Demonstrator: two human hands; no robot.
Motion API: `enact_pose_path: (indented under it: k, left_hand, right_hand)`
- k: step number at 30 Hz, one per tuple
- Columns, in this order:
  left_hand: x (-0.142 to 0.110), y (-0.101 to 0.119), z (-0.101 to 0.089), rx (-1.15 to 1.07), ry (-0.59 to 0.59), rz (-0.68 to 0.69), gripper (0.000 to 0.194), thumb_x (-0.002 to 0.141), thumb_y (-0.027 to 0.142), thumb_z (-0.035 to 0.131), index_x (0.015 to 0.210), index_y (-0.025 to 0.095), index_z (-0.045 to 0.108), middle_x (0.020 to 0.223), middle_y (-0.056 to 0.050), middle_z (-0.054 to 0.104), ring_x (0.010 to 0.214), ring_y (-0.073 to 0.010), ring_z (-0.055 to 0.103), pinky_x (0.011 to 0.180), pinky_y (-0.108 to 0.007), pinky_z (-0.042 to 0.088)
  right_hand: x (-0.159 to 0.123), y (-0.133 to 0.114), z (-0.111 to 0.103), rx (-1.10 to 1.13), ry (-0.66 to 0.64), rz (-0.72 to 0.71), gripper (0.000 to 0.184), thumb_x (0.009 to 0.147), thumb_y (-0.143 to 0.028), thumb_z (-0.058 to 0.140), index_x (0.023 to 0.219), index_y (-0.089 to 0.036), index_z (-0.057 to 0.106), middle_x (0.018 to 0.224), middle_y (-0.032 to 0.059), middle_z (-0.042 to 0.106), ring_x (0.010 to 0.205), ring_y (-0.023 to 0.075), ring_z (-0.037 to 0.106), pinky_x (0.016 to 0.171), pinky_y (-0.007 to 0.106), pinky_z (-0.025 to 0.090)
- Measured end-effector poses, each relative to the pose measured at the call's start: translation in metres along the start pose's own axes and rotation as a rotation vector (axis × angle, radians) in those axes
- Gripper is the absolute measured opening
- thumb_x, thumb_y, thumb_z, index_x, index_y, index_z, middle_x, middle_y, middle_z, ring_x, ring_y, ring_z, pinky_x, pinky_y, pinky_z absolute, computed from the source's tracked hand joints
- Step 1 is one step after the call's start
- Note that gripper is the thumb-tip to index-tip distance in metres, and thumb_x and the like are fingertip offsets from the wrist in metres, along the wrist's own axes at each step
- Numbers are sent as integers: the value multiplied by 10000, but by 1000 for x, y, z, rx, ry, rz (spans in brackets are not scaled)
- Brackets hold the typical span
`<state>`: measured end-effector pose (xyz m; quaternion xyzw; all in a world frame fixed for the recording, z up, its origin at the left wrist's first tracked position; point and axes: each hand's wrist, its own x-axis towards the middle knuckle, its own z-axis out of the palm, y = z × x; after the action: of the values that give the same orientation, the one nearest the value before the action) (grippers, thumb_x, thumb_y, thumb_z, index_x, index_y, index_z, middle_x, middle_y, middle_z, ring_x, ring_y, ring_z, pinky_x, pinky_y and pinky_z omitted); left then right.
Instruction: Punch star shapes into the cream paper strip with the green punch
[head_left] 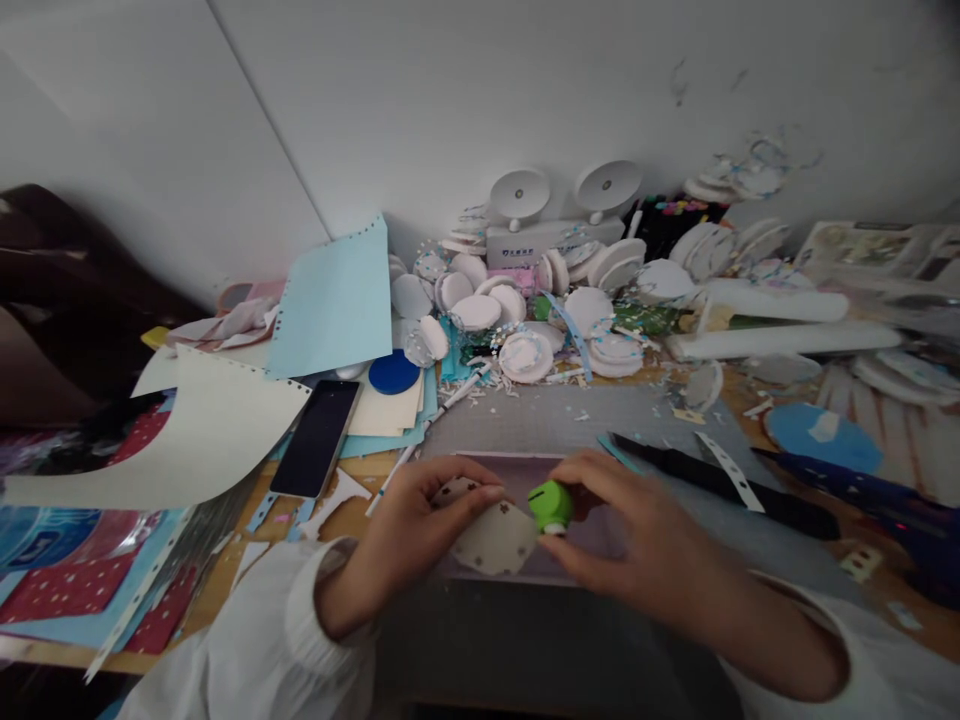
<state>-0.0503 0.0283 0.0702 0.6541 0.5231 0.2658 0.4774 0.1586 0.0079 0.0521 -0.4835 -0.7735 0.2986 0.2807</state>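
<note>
In my left hand [442,515] is a round cream paper disc [491,545], pinched between thumb and fingers. Small flower-shaped holes run around the part of its edge that shows. My right hand [615,520] grips a small green craft punch [551,505] with a white base, held at the disc's right edge. Whether the paper sits inside the punch's slot I cannot tell. Beneath both hands lies a shallow pinkish tray [525,462], partly covered by the disc and my fingers.
Many white foam discs [480,312] are heaped at the back against the wall. A phone [315,440] and punched paper sheets [330,305] lie on the left. On the right are a black-handled tool [720,480], a blue glue gun [862,500] and a blue disc [825,437].
</note>
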Motion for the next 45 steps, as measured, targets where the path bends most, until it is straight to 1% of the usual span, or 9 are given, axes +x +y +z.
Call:
enact_pose_path:
  k: [5,10,16,22,27,30,33,38,45]
  left_hand:
    - [-2,-8,-1,-78,29,-25,239,868,355,582,921,168,721,860,-42,734,756,-154,640,623,-204,460]
    - [-2,-7,4,-82,36,18,251,903,310,531,1065,193,683,916,-32,724,786,-146,636,640,-195,467]
    - [-2,-4,8,-204,-93,24,293,905,307,522,1153,169,595,1050,-71,704,955,-179,641,771,-241,498]
    - [-5,-3,-1,-316,-223,-75,628,822,390,625,1362,243,339,1454,-138,390,1014,-211,602,685,-251,507]
    - [-4,-6,7,-532,-314,-83,530,745,334,726,1210,211,503,1079,-62,637,882,-151,610,726,-224,499]
    - [-3,-7,15,-504,-297,-172,281,760,325,704,953,143,611,806,-21,644,664,-97,579,585,-173,467]
    - [-2,-7,20,-391,-197,-221,237,800,348,646,781,116,600,637,3,589,529,-76,519,483,-161,413]
    - [-1,-8,15,-225,-163,-110,262,849,359,581,747,119,612,590,14,553,501,-77,487,461,-170,372]
    - [-6,-6,6,-78,-206,46,266,878,320,549,728,115,630,631,-3,553,568,-87,457,500,-176,360]
  right_hand:
    - [-8,11,-8,296,6,148,243,792,-328,629,999,-235,544,950,33,614,875,170,607,749,284,515]
    - [-6,7,-9,664,-147,242,223,810,-332,621,997,-242,539,977,32,614,938,165,620,798,278,524]
    - [-7,6,-2,596,-160,269,264,677,-253,738,823,-210,523,811,-6,569,764,137,588,680,242,513]
    - [-14,13,-8,640,-93,330,299,655,-295,777,780,-200,523,779,-4,588,737,127,597,653,226,520]
    - [-16,16,-5,671,12,377,300,650,-319,787,811,-208,559,797,16,639,750,144,639,651,230,544]
    - [-18,15,4,699,89,378,296,648,-324,787,820,-219,570,800,19,651,736,152,649,650,239,553]
    - [-22,12,13,709,123,369,287,643,-322,792,792,-228,566,803,12,647,737,152,647,655,235,552]
    - [-25,13,15,659,58,314,244,684,-339,761,835,-250,592,841,9,643,796,163,641,707,244,544]
    - [-23,17,2,418,-81,302,237,750,-423,673,835,-235,555,773,-4,577,730,159,578,609,235,499]
